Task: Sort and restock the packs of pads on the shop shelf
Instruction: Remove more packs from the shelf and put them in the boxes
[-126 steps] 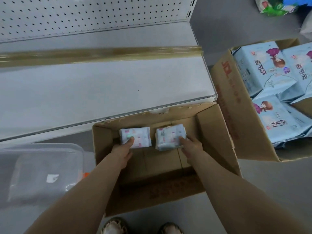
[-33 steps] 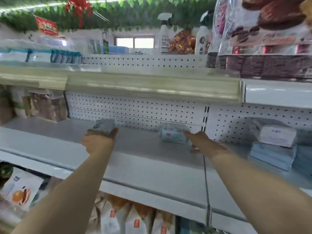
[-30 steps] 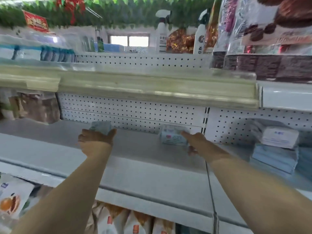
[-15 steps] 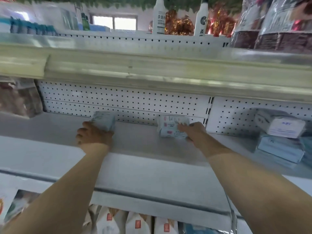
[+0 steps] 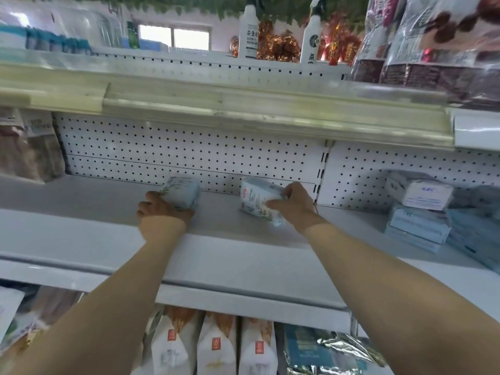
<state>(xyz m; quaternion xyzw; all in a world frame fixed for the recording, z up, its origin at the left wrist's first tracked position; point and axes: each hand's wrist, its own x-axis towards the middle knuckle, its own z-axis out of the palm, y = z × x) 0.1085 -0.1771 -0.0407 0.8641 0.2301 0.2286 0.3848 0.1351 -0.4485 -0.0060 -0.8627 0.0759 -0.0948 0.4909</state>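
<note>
Your left hand [image 5: 162, 212] gripped a pale blue pack of pads [image 5: 181, 194], your fingers curled around its near end, and the pack stood just beyond your knuckles on the white shelf [image 5: 230, 255], close to the pegboard back panel [image 5: 189, 158]. Your right hand [image 5: 293, 205] was clamped on a white pack of pads [image 5: 257, 204] with pink print, thumb along its near face and fingers hooked over its top. That pack sat tilted just to the left of your right palm, between your two hands. I could not tell whether its lower corner touched the shelf. The two packs were apart, with bare shelf between them. Well off to the right of your right hand, past the upright, a stack of pad packs [image 5: 419, 212] lay on the same level. Below your forearms, white bags [image 5: 216, 353] stood in a row on the next level down. High above both hands, two spray bottles [image 5: 249, 31] stood on the top of the unit.
</note>
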